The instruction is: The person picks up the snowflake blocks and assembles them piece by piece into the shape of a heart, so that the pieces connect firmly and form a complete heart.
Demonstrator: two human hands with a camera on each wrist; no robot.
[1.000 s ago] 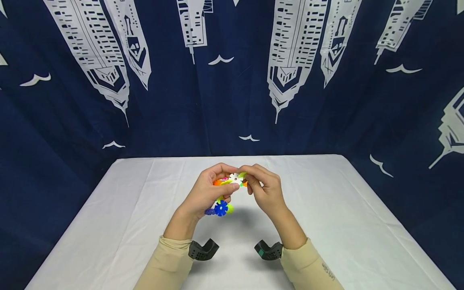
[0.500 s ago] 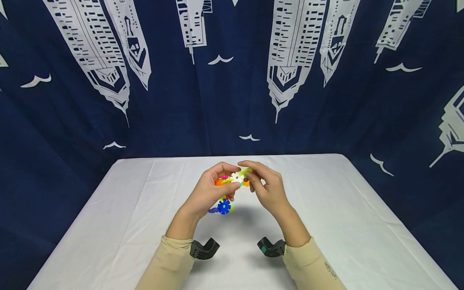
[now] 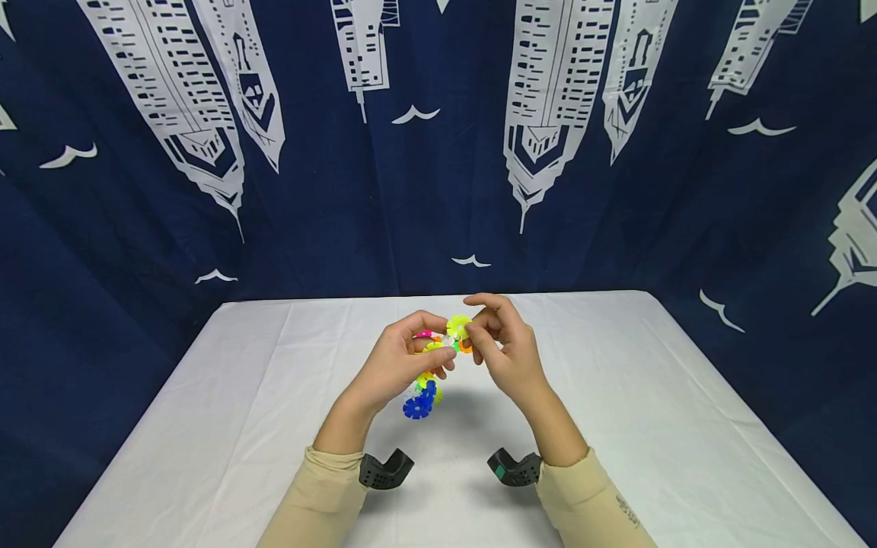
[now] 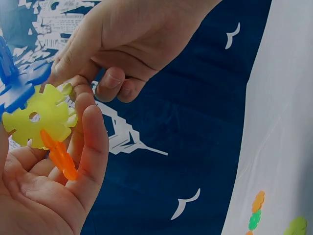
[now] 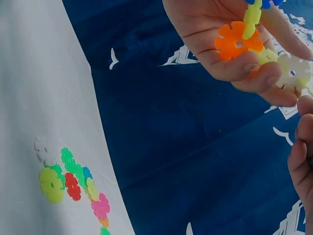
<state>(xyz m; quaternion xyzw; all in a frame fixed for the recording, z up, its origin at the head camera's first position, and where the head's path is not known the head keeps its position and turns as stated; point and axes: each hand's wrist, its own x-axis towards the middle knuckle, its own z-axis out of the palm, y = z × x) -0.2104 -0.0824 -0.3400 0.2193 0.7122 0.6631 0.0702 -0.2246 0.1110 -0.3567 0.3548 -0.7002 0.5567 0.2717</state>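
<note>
My left hand (image 3: 400, 354) holds a piece made of joined snowflake discs, the notched plastic kind. In the left wrist view a blue disc (image 4: 24, 88), a yellow disc (image 4: 46, 117) and an edge-on orange disc (image 4: 61, 156) are at its fingers. A white disc (image 5: 294, 81) shows at its fingertips in the right wrist view. Blue discs (image 3: 416, 409) hang below the left palm. Close by on the right, my right hand (image 3: 503, 346) pinches a yellow-green disc (image 3: 458, 327) between thumb and fingers, face toward the head camera. Whether that disc touches the white one I cannot tell.
A white-covered table (image 3: 274, 396) lies under both hands. Several more discs, among them a red disc (image 5: 72, 186) and a pink disc (image 5: 101, 206), show against it in the right wrist view. Behind the table hangs a dark blue curtain (image 3: 438, 190) with white prints.
My right hand has moved slightly up and right. The yellow-green disc has turned from edge-on to face-on. The blue discs under my left hand have also turned.
</note>
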